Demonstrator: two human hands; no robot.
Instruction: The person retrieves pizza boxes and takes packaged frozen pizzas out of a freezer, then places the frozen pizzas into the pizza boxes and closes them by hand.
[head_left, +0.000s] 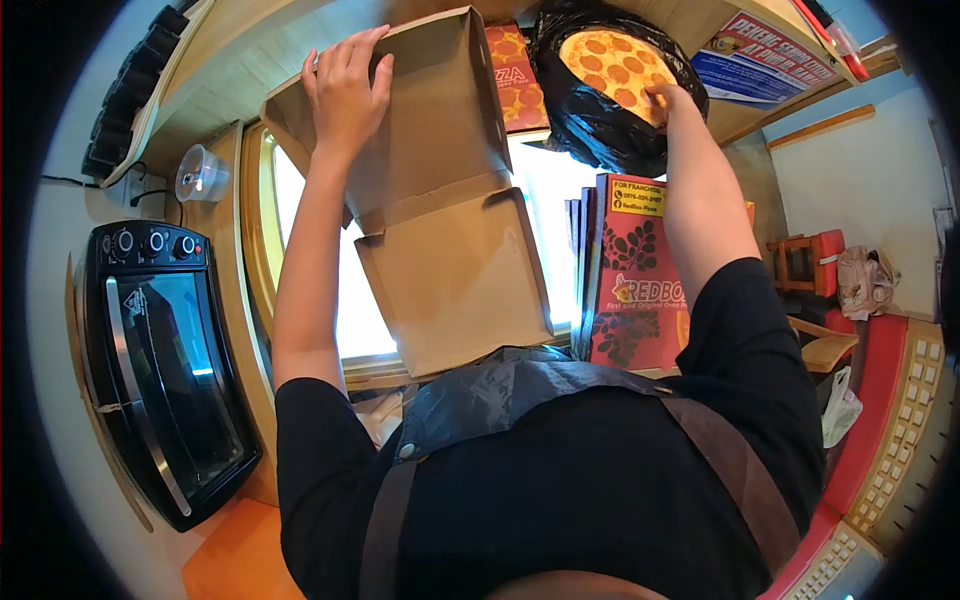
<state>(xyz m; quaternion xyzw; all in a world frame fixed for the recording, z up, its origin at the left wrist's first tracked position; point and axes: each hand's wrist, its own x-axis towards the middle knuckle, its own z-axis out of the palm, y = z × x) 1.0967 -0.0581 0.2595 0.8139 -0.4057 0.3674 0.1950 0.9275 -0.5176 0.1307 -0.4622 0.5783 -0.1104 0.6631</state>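
Note:
An open cardboard pizza box (pixel 455 280) lies in front of me, its plain brown inside facing up. My left hand (pixel 345 90) is at the far left edge of the box, fingers over the rim and thumb along the inner side. Off to the right, a round pepperoni pizza (pixel 615 70) sits in a black plastic bag (pixel 575 125). My right hand (pixel 675 105) pinches the pizza's near right edge; the fingertips are partly hidden there.
Upright red pizza boxes (pixel 635 270) stand right of the open box. Another printed box (pixel 517 80) lies behind it. A black toaster oven (pixel 165 370) and a clear plastic cup (pixel 200 173) are at left. A printed sign (pixel 765 60) is at upper right.

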